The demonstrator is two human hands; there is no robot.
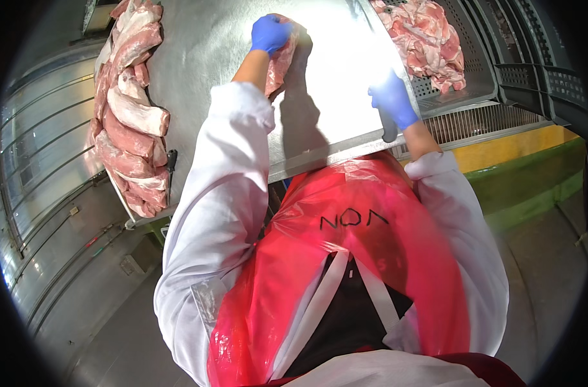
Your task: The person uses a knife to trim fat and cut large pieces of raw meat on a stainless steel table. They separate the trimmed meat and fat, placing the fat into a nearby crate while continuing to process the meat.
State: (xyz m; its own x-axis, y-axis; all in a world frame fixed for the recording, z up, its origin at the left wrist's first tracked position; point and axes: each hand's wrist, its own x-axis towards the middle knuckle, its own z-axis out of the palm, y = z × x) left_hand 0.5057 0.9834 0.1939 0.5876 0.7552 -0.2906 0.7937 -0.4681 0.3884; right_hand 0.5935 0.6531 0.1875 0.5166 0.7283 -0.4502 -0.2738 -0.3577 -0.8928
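My left hand (pixel 270 35), in a blue glove, is closed on the upper end of a long strip of raw pink meat (pixel 280 67). The strip lies lengthwise on the metal table (pixel 213 42). Near the table's right edge my gloved right hand (pixel 393 98) is closed round a knife (pixel 389 128). Only the knife's dark handle end shows below the fist; glare hides any blade. The two hands are well apart, with bright, washed-out metal between them.
Long pieces of meat (pixel 136 109) are heaped along the table's left side, beside a black-handled tool (pixel 171 160). At the upper right, a grey perforated crate (pixel 480 64) holds a pile of smaller meat pieces (pixel 429 42). My red apron (pixel 365 219) touches the table's front edge.
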